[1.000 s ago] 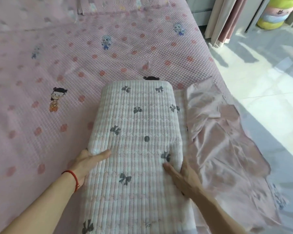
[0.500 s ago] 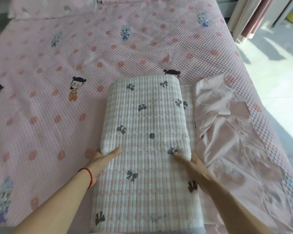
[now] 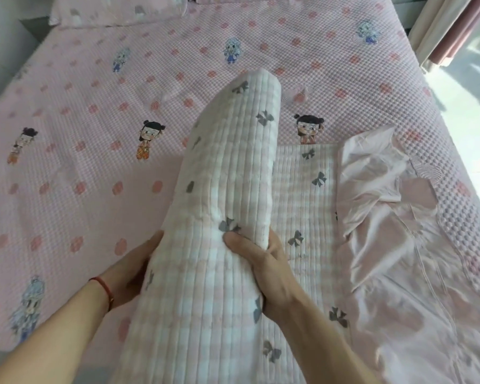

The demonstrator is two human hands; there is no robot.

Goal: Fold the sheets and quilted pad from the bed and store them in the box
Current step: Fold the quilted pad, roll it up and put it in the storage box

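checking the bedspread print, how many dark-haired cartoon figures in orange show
3: one figure near the left edge, one left of the raised quilted pad, one right of it. The pad may hide more.

Thick, matt quilted pad (image 3: 225,189) of ribbed, stitched cloth at centre frame. Beneath it, across the upper frame, a pink bedcover (image 3: 122,176) in bumpy waffle-textured fabric. At right, a sheet (image 3: 385,217) of smooth pink cloth with satin sheen, creased. Thin red cord bracelet (image 3: 103,286) at lower left.
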